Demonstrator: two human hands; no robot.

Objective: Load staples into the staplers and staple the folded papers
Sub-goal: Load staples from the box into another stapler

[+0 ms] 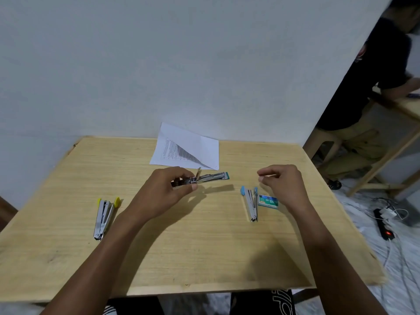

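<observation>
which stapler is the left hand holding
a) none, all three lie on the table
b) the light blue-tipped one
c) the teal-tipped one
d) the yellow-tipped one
c: the left hand grips the teal-tipped stapler by its hinge end, while the yellow-tipped stapler and the light blue-tipped stapler lie untouched on the table.

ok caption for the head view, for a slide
Left hand holds a green-tipped metal stapler over the light wooden table; right hand hovers near a blue-tipped metal stapler
</observation>
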